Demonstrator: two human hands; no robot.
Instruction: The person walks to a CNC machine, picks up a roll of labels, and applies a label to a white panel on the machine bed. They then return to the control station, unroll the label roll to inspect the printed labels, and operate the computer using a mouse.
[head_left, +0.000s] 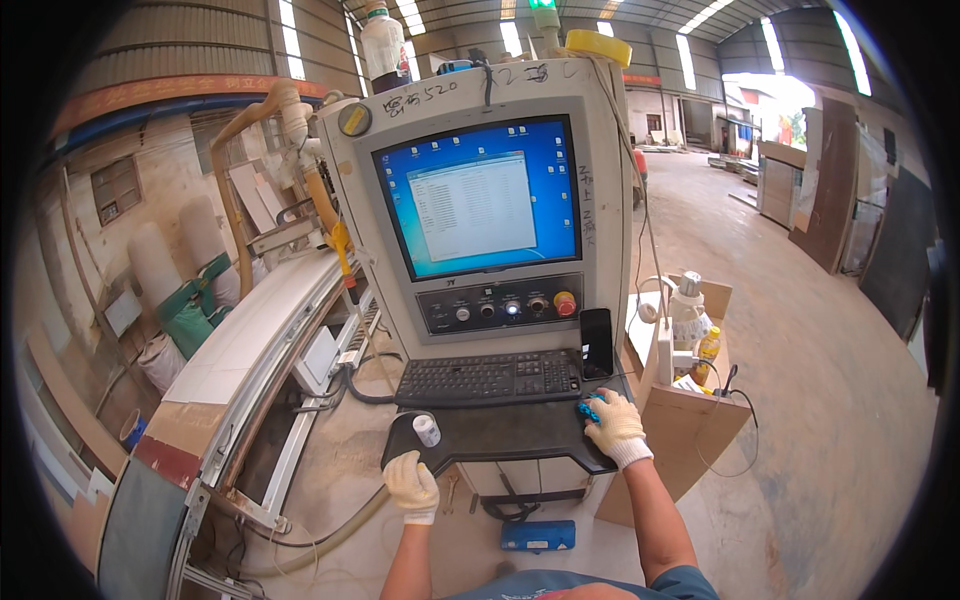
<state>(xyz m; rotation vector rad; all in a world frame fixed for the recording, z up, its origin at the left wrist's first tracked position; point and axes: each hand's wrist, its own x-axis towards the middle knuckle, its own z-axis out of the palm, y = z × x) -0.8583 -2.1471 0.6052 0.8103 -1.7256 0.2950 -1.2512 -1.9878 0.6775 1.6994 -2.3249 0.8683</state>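
Observation:
My right hand point(617, 431), in a cream knitted glove, is closed over a blue-patterned computer mouse point(588, 408) on the right side of a black shelf point(510, 432). Just off the shelf's left front edge, my left hand point(411, 488) wears a matching glove. Its fingers are loosely bent, with nothing visible in them. A small white roll point(427, 430) stands on the shelf close to that hand. Behind the shelf lies a black keyboard point(485, 378), and a dark phone point(596, 342) leans upright at its right end. The monitor point(480, 197) above shows a file window on a blue desktop.
A button panel with a red emergency stop knob point(565, 303) sits below the monitor. To the left runs a long machine bed with a white board point(250, 325). A wooden stand point(690, 425) with bottles is at right. A blue box point(538, 536) lies beneath the shelf.

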